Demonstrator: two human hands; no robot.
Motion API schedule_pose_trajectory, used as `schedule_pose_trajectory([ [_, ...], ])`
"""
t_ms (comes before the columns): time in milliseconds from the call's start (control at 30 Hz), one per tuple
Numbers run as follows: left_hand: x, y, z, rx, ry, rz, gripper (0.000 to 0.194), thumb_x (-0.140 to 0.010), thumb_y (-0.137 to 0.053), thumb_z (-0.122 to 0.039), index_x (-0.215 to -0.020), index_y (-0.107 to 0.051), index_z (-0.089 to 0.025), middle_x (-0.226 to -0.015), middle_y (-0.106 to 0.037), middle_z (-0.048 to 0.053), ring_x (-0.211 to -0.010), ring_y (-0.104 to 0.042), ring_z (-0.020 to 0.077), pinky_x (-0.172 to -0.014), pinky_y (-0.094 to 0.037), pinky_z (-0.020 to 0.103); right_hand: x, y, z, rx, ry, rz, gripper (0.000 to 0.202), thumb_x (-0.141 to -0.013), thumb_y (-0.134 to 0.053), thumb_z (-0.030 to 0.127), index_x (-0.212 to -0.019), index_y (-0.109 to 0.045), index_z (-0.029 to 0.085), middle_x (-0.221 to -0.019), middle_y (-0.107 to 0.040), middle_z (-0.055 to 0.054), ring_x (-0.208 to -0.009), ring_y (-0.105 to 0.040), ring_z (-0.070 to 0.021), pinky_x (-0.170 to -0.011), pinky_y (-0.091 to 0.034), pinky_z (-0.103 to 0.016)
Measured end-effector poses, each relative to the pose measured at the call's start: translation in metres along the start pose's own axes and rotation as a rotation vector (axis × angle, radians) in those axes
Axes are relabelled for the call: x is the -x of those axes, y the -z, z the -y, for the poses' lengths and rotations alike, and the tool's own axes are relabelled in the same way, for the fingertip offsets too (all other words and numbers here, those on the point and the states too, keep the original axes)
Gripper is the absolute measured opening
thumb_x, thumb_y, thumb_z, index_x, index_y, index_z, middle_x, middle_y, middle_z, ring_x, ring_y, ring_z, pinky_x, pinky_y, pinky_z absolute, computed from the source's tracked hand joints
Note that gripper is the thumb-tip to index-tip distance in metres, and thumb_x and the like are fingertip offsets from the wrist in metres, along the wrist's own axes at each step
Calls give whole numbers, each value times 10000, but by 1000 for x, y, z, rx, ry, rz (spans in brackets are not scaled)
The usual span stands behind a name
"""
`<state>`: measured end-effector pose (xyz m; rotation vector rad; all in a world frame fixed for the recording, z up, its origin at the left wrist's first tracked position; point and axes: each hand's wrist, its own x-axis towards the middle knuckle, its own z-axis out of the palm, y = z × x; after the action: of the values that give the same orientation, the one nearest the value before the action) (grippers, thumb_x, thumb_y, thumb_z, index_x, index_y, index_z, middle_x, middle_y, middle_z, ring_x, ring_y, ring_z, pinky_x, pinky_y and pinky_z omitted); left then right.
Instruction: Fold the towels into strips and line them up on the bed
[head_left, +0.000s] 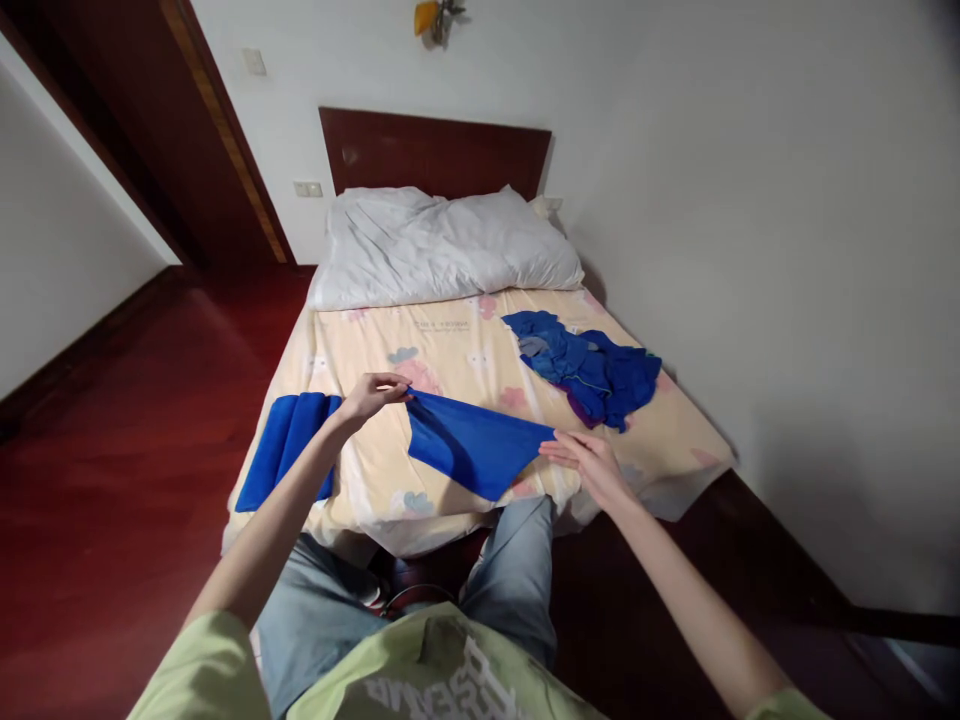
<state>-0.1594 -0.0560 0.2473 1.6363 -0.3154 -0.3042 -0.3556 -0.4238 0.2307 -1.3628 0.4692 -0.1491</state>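
A blue cloth point(476, 445) is stretched between my two hands over the near part of the bed, its lower edge hanging down. My left hand point(377, 392) pinches its upper left corner. At the right corner, my right hand point(581, 458) grips the cloth between thumb and fingers, set lower and nearer to me. Folded blue cloths point(289, 450) lie side by side at the bed's left edge, partly hidden behind my left forearm. A crumpled heap of blue clothes point(592, 365), with some grey and purple in it, rests on the right side of the bed.
The bed has a cream patterned sheet point(367, 350). A white quilt point(442, 245) lies against the dark headboard point(435, 150). A white wall point(787, 280) runs along the right, and a reddish wooden floor point(135, 400) extends on the left.
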Motion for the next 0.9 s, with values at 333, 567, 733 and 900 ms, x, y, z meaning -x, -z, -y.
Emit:
schedule_pose_trajectory([
  [333,87,43,-69,-171,-59,-264,360,-634,-897,-483,-865,-829,-214,-891,-790,86,-908,-746,281,-811,-629,372,-11,-26,88,107,-8,198,353,-634,-963,377,-662,-715,127,-551,-646,-36,-395,-542,-77,-386,-389,-181],
  [567,56,60,-56,-81,130,-219,386,-595,-923,-417,-870,-803,-172,-898,-773,98,-863,-749,246,-754,-627,325,-59,-52,91,75,-32,95,282,-650,-958,199,-755,-728,74,-669,-732,-126,-537,-713,-190,-478,-528,-229],
  [733,-3,64,-46,1,79,-267,375,-631,-913,-372,-862,-762,-119,-838,-750,85,-833,-758,219,-872,-642,378,-100,-85,102,116,-76,95,207,-823,-845,171,-818,-701,23,-692,-746,-150,-559,-739,-181,-535,-579,-213],
  [900,-54,65,-67,-66,-171,-383,332,-727,-868,-369,-884,-755,-99,-765,-731,44,-751,-733,171,-862,-647,393,-139,-110,125,182,160,123,295,-835,-866,314,-768,-675,99,-640,-731,-66,-552,-723,-130,-549,-596,-160],
])
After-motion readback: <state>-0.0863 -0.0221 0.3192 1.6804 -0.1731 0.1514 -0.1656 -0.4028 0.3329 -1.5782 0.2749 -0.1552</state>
